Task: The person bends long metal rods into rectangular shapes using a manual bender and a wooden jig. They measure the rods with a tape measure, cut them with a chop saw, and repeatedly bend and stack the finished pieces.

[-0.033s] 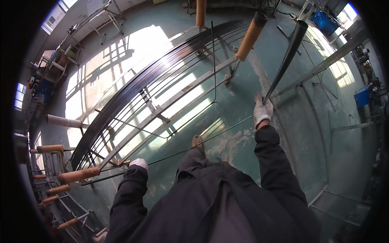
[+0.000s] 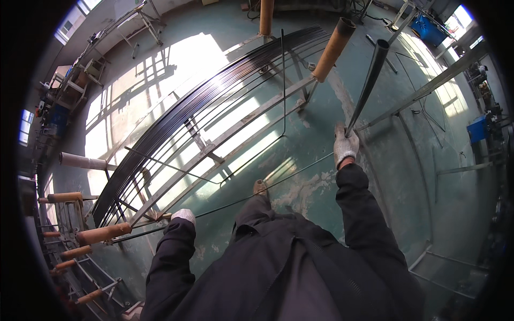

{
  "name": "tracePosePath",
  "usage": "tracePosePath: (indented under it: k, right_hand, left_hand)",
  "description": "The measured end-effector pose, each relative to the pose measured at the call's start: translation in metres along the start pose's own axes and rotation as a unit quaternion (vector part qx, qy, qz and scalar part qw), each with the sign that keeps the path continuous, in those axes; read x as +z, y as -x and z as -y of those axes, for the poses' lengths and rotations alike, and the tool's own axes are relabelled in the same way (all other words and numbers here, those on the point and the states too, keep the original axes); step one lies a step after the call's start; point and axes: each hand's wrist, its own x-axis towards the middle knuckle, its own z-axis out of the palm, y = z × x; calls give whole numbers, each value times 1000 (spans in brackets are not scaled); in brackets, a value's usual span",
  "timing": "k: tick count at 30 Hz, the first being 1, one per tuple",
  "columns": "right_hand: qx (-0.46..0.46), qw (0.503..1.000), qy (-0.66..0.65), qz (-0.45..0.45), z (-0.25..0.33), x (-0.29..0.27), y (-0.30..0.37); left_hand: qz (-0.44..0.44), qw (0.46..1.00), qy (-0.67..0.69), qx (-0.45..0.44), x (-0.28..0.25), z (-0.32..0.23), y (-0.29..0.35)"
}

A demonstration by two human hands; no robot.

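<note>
My left hand [image 2: 183, 215], in a white knit glove, is closed around a long thin dark rod [image 2: 230, 205] that slants across in front of my body. The same rod runs up to my right hand [image 2: 346, 145], also gloved, whose fingers are wrapped round it. From that hand a dark tube [image 2: 369, 80] with a round hollow end rises toward the upper right. The right hand hides whether rod and tube are one bent piece or two. Beyond my hands, a bundle of long black rods [image 2: 184, 104] lies across a metal rack [image 2: 257, 114].
Brown-sleeved posts [image 2: 333, 51] stand up from the rack, and more brown sleeves [image 2: 104, 234] are at the left. Two bent thin rods [image 2: 284, 80] lean at the rack's near side. Metal beams [image 2: 428, 83] cross at the right. A blue bin [image 2: 428, 29] stands far right.
The hollow end of the tube has swung a little left and toward me. The rod's far left end has shifted slightly right. Both hands stay nearly in place.
</note>
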Motion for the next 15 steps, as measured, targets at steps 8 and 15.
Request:
tracePosePath:
  k: [8, 15]
  right_hand:
    - [66, 994, 60, 68, 29, 103, -69]
    - [123, 981, 83, 129, 59, 190, -104]
  left_hand:
    - [2, 997, 62, -40, -52, 29, -74]
    - [-9, 994, 70, -87, -97, 49, -107]
